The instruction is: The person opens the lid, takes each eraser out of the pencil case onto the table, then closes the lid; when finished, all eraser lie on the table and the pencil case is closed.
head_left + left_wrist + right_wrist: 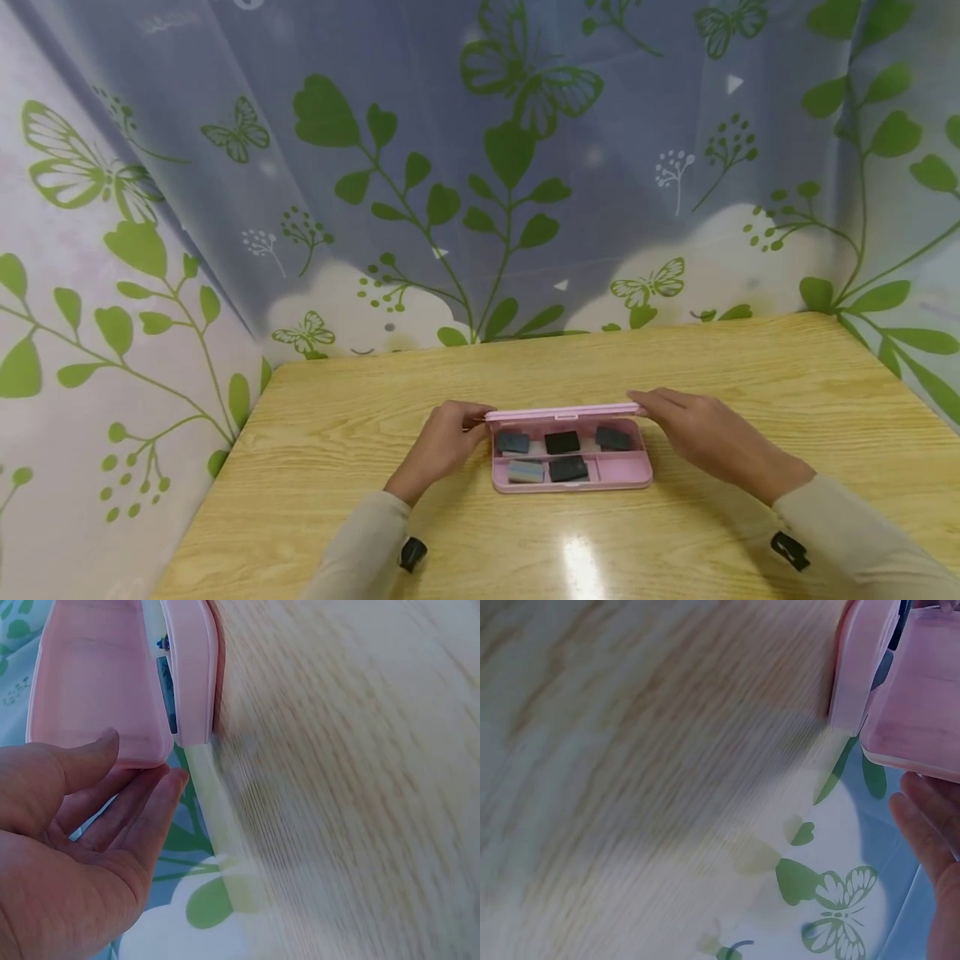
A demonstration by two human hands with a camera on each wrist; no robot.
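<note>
Pink case (626,467) lies between the left hand (444,442) and right hand (705,433).

Case (621,468) of what looked like smooth plastic, glossy tabletop (300,467) that showed wood grain, backdrop (637,150) that looked like creased cloth, sleeves (360,542) that were matt fabric

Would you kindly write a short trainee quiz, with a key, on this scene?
1. How many small blocks lie in the pink case?
2. True or false: the lid is fully closed.
3. Which compartment holds three blocks? (a) rear, (b) front left, (c) front right.

Key:
1. Five.
2. False; it is raised, the left hand at one end, the right hand at the other.
3. a.
</note>
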